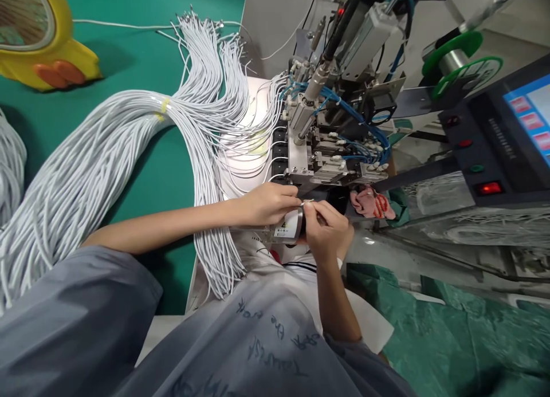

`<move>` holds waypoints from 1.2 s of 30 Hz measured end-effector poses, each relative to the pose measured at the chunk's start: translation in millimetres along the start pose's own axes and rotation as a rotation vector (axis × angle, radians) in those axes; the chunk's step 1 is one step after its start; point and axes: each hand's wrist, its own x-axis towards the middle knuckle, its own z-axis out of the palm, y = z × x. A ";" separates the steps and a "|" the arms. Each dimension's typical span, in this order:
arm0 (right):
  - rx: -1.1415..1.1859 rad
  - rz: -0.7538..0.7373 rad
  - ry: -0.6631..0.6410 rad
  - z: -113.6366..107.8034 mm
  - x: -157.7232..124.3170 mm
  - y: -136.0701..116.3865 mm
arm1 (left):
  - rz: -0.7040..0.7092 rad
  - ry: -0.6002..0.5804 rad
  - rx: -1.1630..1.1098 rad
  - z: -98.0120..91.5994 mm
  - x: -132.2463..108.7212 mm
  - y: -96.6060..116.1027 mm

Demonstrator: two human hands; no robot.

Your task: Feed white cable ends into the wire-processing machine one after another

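Observation:
My left hand [275,203] and my right hand [326,230] meet in front of the machine, fingertips almost touching. Both pinch a thin white cable [306,201], of which only a short piece shows between the fingers. Just below them is a metal device with a white label [289,225], partly covered by my hands. Close above my left hand, several white cables run into the black slots [279,152] along the edge of the bench machine [301,150]. A large bundle of white cables [129,119], tied with a yellow band [164,106], lies under and beside my left forearm.
A green mat [172,162] covers the table at left, with a yellow toy-like object [73,47] at its far corner. At right stand a control panel with a screen [498,133] and a green spool [455,62]. Green sheeting [468,328] lies at lower right.

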 end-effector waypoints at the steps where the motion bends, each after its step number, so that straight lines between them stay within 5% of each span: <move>1: 0.012 0.020 -0.067 -4.9 3.7 -0.2 | 0.012 -0.021 0.030 -0.6 0.0 -1.7; 5: 0.138 0.093 -0.252 -16.4 14.0 3.8 | -0.002 -0.018 -0.016 -0.3 0.1 -1.7; 13: 0.203 0.123 0.026 6.6 -6.7 5.8 | -0.128 0.108 -0.220 5.0 -1.1 7.7; 17: -0.035 -0.006 0.007 0.2 -4.2 -4.6 | 0.019 0.024 0.086 -0.1 -0.8 1.9; 22: -0.108 -0.016 -0.197 -9.7 9.0 0.1 | 0.252 -0.128 0.481 -9.8 3.0 -6.8; 28: 0.049 0.026 -0.111 -1.2 7.8 13.7 | 0.048 -0.070 0.288 4.8 -2.0 -5.0; 36: 0.227 0.320 -0.147 13.4 9.1 60.9 | -0.058 -0.304 0.425 0.1 1.7 -18.8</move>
